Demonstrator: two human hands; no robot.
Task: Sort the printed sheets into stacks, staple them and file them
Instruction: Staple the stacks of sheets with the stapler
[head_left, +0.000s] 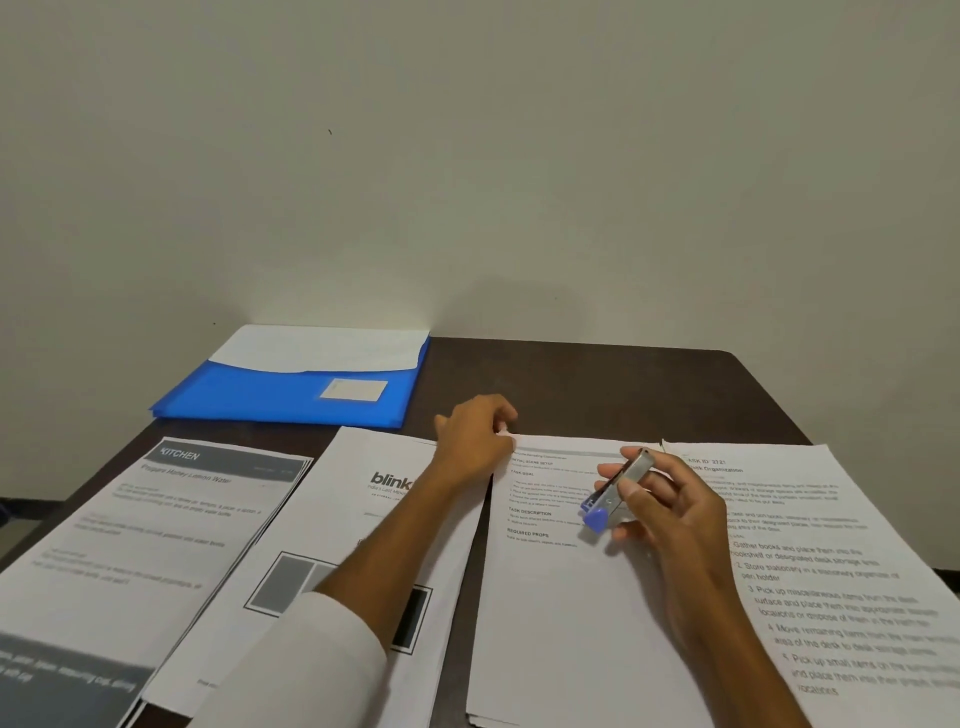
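Stapler (615, 493) in right hand (670, 514)

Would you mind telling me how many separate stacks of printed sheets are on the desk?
4: the KITCHEN stack far left, the blink stack beside it, the stack under both hands, and the Desk Organization stack far right.

Plain off-white wall (467, 156) fills upper half — few small dark specks. Dark brown worktop (597, 384) pushed against it, rounded far-right corner. Soft, even light.
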